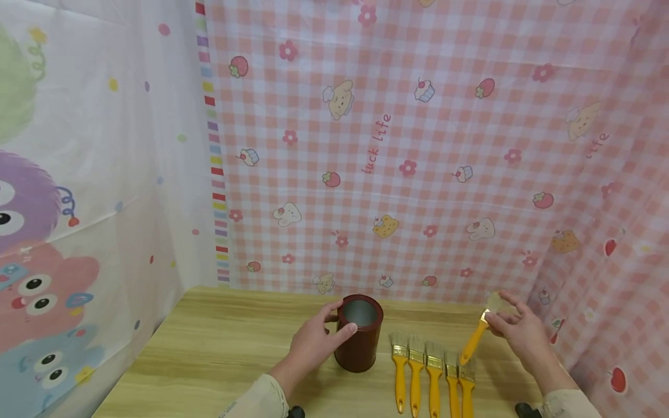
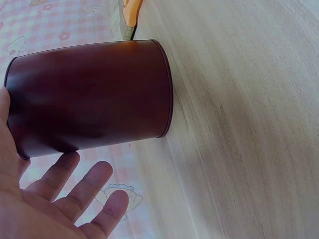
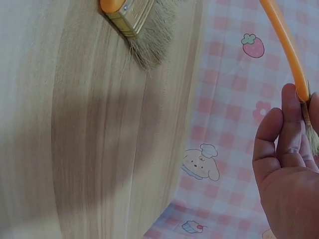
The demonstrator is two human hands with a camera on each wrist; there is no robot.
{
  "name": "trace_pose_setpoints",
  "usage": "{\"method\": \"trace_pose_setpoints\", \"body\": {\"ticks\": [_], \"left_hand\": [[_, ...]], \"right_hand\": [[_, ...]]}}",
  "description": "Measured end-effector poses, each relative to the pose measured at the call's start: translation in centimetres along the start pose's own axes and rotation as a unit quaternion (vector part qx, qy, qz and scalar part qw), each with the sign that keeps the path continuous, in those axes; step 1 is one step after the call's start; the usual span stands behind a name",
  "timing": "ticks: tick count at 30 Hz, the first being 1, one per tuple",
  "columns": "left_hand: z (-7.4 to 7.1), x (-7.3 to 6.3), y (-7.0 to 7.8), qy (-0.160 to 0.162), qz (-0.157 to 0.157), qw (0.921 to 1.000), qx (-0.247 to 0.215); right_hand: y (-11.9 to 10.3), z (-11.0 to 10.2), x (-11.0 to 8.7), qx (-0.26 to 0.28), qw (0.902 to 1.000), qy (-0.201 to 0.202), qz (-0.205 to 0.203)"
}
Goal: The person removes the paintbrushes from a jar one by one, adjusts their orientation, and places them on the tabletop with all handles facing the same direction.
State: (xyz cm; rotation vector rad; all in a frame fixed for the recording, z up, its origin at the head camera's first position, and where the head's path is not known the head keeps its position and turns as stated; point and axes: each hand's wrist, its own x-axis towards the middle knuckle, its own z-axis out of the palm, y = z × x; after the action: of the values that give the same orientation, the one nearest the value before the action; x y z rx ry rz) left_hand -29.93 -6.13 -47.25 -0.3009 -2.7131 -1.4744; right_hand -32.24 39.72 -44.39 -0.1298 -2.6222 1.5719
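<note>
A dark red-brown cylindrical can (image 1: 357, 351) stands upright on the wooden table, its grey inside showing from above. My left hand (image 1: 319, 337) holds it near the rim from the left, thumb at the front and index finger at the back. In the left wrist view, the other fingers (image 2: 97, 174) of that hand are spread loosely beside the can (image 2: 89, 97). Off to the right, my right hand (image 1: 520, 334) pinches a paintbrush (image 1: 474, 341) by its metal band, raised above the table. Its yellow handle (image 3: 286, 42) points away from the hand; fingers partly hide the bristles.
Several yellow-handled paintbrushes (image 1: 434, 377) lie in a row between the can and my right hand, bristles toward the back. A pink checked cloth (image 1: 397, 191) hangs behind the wooden table (image 1: 209, 348). A white cartoon-print cloth (image 1: 130, 174) hangs on the left.
</note>
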Motion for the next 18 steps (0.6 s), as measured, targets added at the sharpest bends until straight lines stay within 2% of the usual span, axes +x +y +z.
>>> {"method": "trace_pose_setpoints", "body": {"ticks": [8, 18], "left_hand": [[0.1, 0.2, 0.0, 0.001, -0.004, 1.0000, 0.004], [0.0, 0.1, 0.0, -0.002, -0.002, 1.0000, -0.003]], "right_hand": [[0.6, -0.2, 0.2, -0.025, 0.9989, -0.036, 0.013], [1.3, -0.1, -0.3, -0.011, 0.9967, -0.078, 0.019]]}}
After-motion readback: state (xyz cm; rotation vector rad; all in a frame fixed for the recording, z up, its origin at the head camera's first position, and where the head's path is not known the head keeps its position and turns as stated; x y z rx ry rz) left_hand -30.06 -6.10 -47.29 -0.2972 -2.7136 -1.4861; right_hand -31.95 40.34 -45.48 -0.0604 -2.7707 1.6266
